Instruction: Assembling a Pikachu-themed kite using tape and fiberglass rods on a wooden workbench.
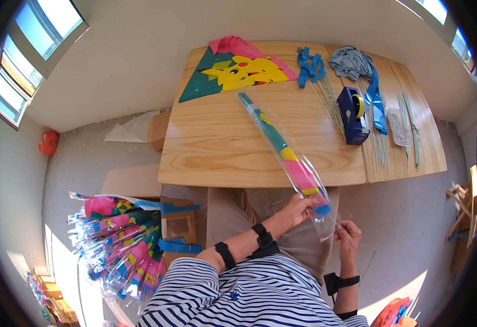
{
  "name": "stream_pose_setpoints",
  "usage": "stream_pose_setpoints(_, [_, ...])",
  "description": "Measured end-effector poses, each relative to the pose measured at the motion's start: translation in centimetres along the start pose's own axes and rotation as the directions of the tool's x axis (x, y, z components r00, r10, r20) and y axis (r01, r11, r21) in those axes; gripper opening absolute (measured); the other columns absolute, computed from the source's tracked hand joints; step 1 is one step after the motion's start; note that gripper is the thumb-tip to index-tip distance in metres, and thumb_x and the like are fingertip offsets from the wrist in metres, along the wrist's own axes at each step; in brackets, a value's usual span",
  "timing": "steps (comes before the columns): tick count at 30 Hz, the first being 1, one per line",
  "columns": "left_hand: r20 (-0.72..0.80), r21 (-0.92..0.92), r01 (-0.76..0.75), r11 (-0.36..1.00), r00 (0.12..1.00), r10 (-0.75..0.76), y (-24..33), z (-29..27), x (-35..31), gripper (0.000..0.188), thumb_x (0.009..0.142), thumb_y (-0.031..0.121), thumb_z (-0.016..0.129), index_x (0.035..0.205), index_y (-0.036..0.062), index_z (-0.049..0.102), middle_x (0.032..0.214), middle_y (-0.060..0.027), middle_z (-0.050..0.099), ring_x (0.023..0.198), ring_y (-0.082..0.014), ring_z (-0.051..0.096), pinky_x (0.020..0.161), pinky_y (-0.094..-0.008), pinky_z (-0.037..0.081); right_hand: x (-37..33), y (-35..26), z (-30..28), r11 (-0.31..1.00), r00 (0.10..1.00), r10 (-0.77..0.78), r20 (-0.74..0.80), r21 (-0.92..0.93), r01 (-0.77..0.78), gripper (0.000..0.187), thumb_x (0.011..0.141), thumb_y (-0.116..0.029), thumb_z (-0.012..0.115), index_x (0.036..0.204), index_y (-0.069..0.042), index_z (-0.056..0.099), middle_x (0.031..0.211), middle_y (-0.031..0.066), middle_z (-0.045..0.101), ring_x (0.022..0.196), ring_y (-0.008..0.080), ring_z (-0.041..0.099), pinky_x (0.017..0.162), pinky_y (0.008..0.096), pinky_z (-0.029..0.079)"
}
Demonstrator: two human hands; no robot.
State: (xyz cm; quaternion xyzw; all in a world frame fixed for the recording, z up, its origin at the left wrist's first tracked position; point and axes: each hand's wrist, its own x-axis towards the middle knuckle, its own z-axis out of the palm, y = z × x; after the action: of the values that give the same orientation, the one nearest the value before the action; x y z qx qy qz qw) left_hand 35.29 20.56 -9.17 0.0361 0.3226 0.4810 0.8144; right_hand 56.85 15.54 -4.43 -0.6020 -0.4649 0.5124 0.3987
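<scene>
Sleeve (280, 144) of clear, wrinkled plastic covers a long folded strip (302, 175) of green, yellow and pink, slanting from eleven to five o'clock over the near edge of the wood-grained desk (208, 136). The left hand (300, 207) grips its lower end, hiding part of it. At four o'clock from there, the right hand (348, 232) has its fingers drawn together; I can't tell whether they pinch anything. Seen from the seat, pale marks on the blue tape dispenser (349, 117), at one o'clock, are too small to read.
</scene>
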Motion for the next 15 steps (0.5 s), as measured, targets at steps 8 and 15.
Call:
stream_pose_setpoints(8, [0.009,-0.027,-0.003,1.0,1.0,0.004,0.5,-0.6,0.7,0.03,0.095,0.003,0.063,0.124,0.0011,0.056,0.117,-0.0136,0.067,0.109,-0.0269,0.067,0.093,-0.0454,0.058,1.0,-0.7,2.0,0.999,0.999,-0.019,-0.05,0.033,0.021,0.009,0.089,-0.007,0.066,0.083,-0.001,0.065,0.066,0.0005,0.061,0.056,0.0046,0.051,0.05,0.0188,0.036])
stream_pose_setpoints(15, [-0.031,0.125,-0.158,0.98,0.986,0.163,6.2,1.3,0.5,0.03,0.093,0.003,0.065,0.121,0.0,0.054,0.113,-0.0156,0.067,0.1,-0.0284,0.07,0.085,-0.0436,0.061,4.3,-1.3,5.1,0.988,0.999,-0.03,0.027,0.153,0.026,0.007,0.088,-0.008,0.068,0.083,-0.003,0.066,0.066,-0.0002,0.061,0.056,0.0039,0.051,0.05,0.0189,0.036])
